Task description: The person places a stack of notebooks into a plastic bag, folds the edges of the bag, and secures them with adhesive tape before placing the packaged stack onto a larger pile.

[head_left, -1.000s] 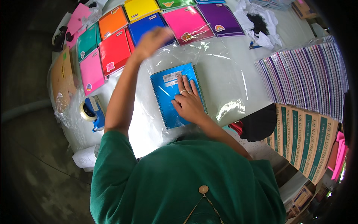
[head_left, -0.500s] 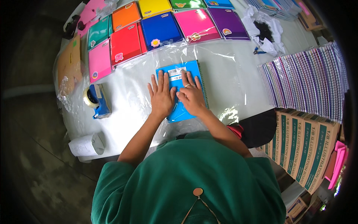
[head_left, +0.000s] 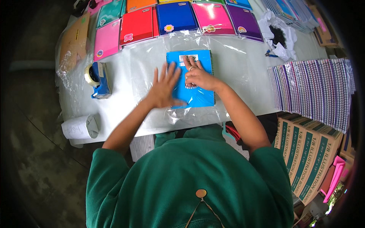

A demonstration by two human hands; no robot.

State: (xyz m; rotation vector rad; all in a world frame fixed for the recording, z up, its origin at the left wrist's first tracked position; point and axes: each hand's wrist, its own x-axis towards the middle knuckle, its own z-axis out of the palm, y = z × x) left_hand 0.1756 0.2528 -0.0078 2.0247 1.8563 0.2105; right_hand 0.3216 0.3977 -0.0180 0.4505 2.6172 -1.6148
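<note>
A bright blue spiral notebook (head_left: 199, 98) lies near the middle of the table, with a white barcode label near its far edge. Clear plastic film (head_left: 146, 78) spreads around it. My left hand (head_left: 164, 90), slightly blurred, is spread wide over the notebook's left side. Whether its palm touches the cover I cannot tell. My right hand (head_left: 199, 77), wearing a ring, rests on the cover, two fingers stretched toward the label and the others bent. Neither hand grips anything.
Colourful notebooks (head_left: 176, 17) lie in rows along the far side. A blue tape dispenser (head_left: 101, 81) and a white roll (head_left: 80, 127) are at left. Pliers (head_left: 270, 54), a tall row of spiral-bound notebooks (head_left: 310, 89) and cardboard boxes (head_left: 308, 152) stand at right.
My left hand has spread its fingers and shifted toward the notebook's near left edge. Some fingers of my right hand have bent. The whole view has shifted, and the notebook appears straighter.
</note>
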